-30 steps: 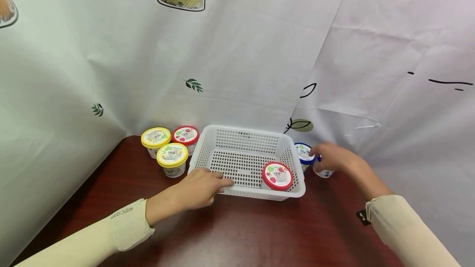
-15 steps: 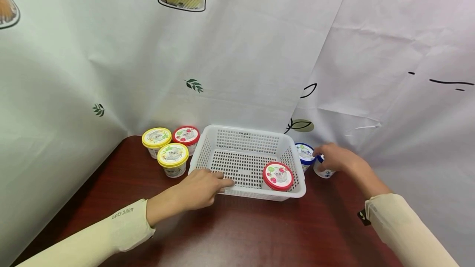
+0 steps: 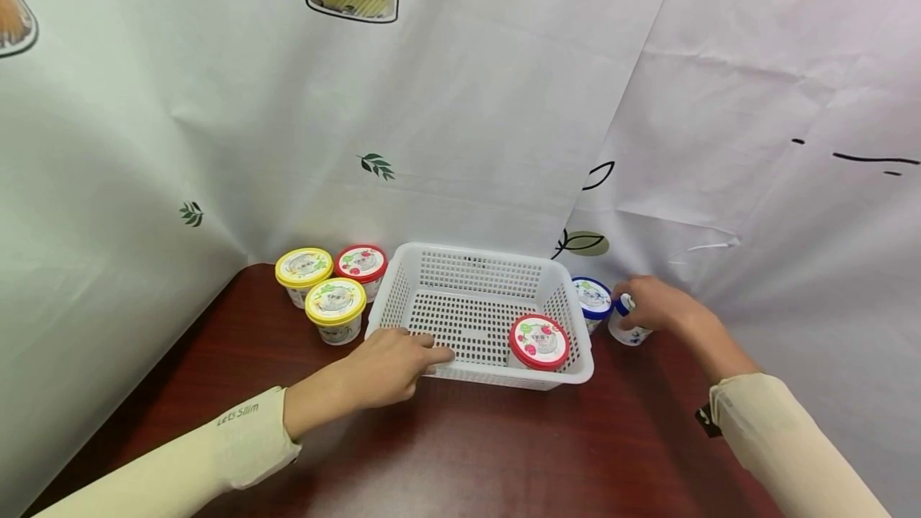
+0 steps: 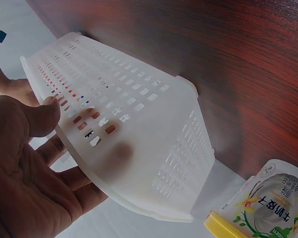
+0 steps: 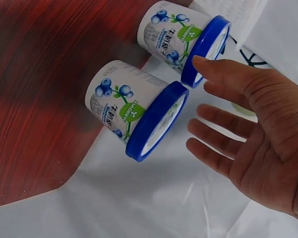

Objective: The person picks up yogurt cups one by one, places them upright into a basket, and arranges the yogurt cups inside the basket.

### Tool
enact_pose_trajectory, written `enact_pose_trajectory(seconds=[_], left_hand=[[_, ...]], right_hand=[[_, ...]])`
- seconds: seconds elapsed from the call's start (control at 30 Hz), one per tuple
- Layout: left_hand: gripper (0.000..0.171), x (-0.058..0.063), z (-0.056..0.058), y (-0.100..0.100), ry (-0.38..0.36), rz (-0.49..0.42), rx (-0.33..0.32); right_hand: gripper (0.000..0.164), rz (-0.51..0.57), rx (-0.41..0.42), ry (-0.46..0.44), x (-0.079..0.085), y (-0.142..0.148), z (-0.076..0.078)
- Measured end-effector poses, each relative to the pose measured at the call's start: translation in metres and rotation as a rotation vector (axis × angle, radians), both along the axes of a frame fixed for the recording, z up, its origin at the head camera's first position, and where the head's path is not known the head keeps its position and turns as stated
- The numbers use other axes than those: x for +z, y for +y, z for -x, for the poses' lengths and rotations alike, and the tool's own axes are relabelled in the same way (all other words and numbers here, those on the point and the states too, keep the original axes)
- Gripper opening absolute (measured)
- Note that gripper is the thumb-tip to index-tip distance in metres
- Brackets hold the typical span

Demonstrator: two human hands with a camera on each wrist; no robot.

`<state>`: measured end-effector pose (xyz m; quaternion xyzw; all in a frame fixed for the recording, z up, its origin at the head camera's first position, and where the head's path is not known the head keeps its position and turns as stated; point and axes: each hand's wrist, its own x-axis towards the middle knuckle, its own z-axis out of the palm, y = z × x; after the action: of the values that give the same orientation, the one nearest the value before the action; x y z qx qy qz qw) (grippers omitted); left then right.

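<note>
My left hand (image 3: 392, 366) grips the near left rim of a white perforated plastic basket (image 3: 478, 253); in the left wrist view the thumb lies outside the wall and the fingers inside. A red-lidded tub (image 3: 538, 341) stands in the basket's near right corner. To the right of the basket are two blue-lidded tubs with blueberry prints, one beside the basket (image 3: 593, 298) and the other (image 3: 630, 334) partly covered by my right hand (image 3: 655, 304). Seen from the right wrist, that hand has relaxed, parted fingers close to the blue lids (image 5: 158, 121) and holds nothing.
Left of the basket stand two yellow-lidded tubs, one in front (image 3: 335, 308) and one behind (image 3: 304, 268), with a red-lidded tub (image 3: 361, 264) beside them. White printed cloth (image 3: 475, 102) hangs close behind everything. The tabletop (image 3: 489, 454) is dark red wood.
My right hand has shifted slightly to the right, away from the blue-lidded tub beside the basket, baring more of both blue lids. The left hand and the basket have stayed put.
</note>
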<state>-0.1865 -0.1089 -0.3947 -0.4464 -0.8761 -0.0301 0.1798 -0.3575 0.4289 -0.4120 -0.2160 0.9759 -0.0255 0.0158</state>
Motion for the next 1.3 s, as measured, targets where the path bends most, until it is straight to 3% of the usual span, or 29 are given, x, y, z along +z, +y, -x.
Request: enact_pose_trajectory(seconds=[0.13,0.33,0.4,0.57,0.67,0.97,1.13,1.3], left_hand=[[0.024,0.0,0.0,0.0,0.006,-0.002,-0.003],[0.024,0.001,0.0,0.0,0.007,-0.005,-0.008],[0.025,0.001,-0.001,0.0,0.005,-0.002,-0.008],[0.026,0.003,-0.001,0.0,0.003,0.006,-0.003],[0.026,0.003,-0.001,0.0,-0.001,0.006,-0.001],[0.025,0.001,0.0,0.001,-0.001,0.007,0.002],[0.026,0.001,0.001,0.001,0.0,0.01,0.001],[0.027,0.001,0.001,0.001,-0.003,0.014,0.003]], right_hand=[[0.059,-0.013,-0.028,0.028,-0.008,0.007,0.007],[0.06,0.01,-0.015,0.062,-0.008,0.01,0.004],[0.061,0.009,-0.051,0.053,-0.005,0.008,0.001],[0.061,-0.011,-0.1,0.013,0.022,-0.016,-0.023],[0.062,-0.024,-0.108,0.034,0.031,-0.024,-0.033],[0.072,-0.018,-0.131,0.078,-0.003,0.013,-0.004],[0.08,-0.015,-0.137,0.06,-0.008,0.022,0.002],[0.084,0.003,-0.141,0.058,-0.004,0.016,-0.005]])
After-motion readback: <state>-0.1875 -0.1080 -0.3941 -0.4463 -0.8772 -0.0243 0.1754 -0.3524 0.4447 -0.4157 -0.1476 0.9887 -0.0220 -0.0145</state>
